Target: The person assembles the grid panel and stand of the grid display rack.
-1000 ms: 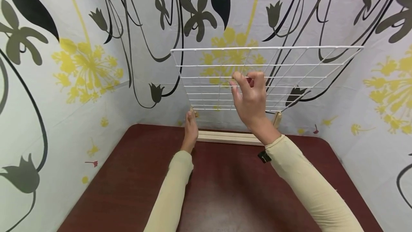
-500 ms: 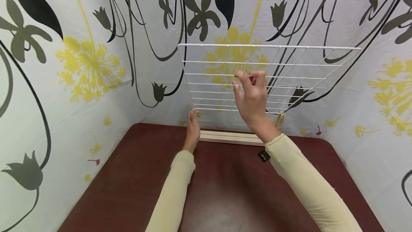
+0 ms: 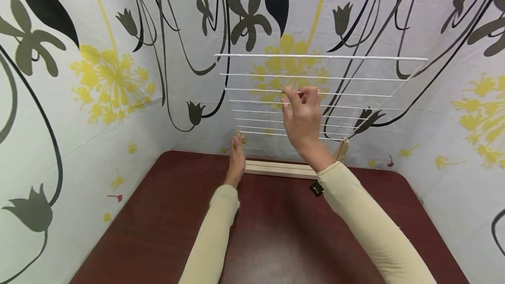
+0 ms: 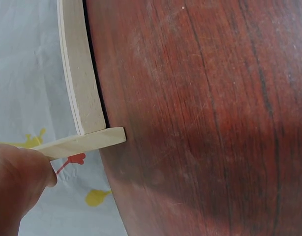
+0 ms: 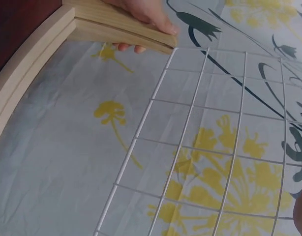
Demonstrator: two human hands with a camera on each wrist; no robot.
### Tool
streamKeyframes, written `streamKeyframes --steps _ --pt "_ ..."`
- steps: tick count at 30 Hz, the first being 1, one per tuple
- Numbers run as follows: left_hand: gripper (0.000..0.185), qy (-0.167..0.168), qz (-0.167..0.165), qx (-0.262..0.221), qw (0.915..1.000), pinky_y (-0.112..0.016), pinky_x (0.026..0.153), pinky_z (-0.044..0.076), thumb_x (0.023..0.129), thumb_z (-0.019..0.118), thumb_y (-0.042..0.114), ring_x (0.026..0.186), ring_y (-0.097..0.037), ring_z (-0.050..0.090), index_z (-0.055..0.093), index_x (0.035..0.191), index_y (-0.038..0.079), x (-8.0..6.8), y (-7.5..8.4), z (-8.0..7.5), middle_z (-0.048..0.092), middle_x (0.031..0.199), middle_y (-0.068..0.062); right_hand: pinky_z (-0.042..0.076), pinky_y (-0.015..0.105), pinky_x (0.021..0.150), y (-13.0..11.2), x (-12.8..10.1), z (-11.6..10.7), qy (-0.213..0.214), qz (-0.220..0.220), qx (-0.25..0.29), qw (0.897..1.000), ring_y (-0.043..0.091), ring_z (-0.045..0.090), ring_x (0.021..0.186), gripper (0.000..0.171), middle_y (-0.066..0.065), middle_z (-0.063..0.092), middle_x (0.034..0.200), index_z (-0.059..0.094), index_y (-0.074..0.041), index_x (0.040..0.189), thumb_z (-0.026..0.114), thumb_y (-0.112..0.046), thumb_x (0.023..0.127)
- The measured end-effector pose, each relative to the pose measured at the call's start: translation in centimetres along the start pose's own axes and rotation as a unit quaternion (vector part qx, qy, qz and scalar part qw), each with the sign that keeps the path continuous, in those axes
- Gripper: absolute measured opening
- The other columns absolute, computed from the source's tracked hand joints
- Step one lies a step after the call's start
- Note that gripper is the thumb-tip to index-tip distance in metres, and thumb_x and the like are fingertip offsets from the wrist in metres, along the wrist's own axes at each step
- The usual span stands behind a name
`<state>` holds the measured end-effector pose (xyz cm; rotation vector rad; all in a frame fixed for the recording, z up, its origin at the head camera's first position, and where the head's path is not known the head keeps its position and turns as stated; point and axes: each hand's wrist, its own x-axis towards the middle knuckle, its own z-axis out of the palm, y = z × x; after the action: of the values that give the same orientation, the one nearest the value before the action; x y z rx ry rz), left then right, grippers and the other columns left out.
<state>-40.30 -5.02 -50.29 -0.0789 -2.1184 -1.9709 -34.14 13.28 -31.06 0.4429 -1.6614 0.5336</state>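
Grips the frame (image 3: 282,168) with the left hand (image 3: 236,159), pinches the grid (image 3: 355,94) with the right hand (image 3: 303,119), shifting its upper-right corner leftward, apparently still aligning it.

Table (image 3: 268,236): dark red-brown, streaky wood grain, rounded far corners, soft sheen toward the near middle. On it, far edge, roughly centred: pale wood frame (image 3: 280,169). Bottom rail (image 4: 81,64) runs along that edge; post (image 4: 94,141) meets the rail's end, its foot jutting onto the tabletop. Rail looks seated, but contact underneath is hard to confirm.
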Motion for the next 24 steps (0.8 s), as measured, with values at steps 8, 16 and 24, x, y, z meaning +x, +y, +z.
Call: streamKeyframes --steps 8,16,24 --pt "0.064 0.009 0.017 -0.006 0.9998 -0.059 0.125 0.032 0.116 0.015 0.050 0.144 -0.042 0.046 0.050 0.140 0.001 0.0 0.1 0.2 0.053 0.147 -0.026 0.051 0.047 0.078 -0.2 0.5 0.1 -0.046 0.014 -0.026 0.999 0.038 0.054 0.093 0.039 0.017 0.045 0.110 0.060 -0.017 0.119 0.066 0.008 0.090" --pt "0.061 0.008 0.038 0.020 0.9990 -0.058 0.119 0.036 0.117 0.013 0.045 0.133 -0.044 0.050 0.049 0.134 -0.001 0.3 -0.2 0.2 0.054 0.138 -0.028 0.052 0.045 0.078 -1.1 0.8 0.5 -0.062 0.043 -0.072 0.995 0.040 0.050 0.104 0.051 0.016 0.046 0.116 0.056 -0.017 0.115 0.058 0.017 0.077" --pt "0.065 -0.048 0.011 0.039 0.9981 -0.061 0.113 0.040 0.116 0.011 0.049 0.132 -0.048 0.051 0.048 0.141 0.002 0.7 0.5 -1.0 0.053 0.144 -0.028 0.053 0.049 0.075 -1.7 0.9 0.8 -0.065 0.056 -0.100 0.991 0.044 0.048 0.106 0.046 0.016 0.044 0.115 0.051 -0.015 0.110 0.059 0.015 0.076"
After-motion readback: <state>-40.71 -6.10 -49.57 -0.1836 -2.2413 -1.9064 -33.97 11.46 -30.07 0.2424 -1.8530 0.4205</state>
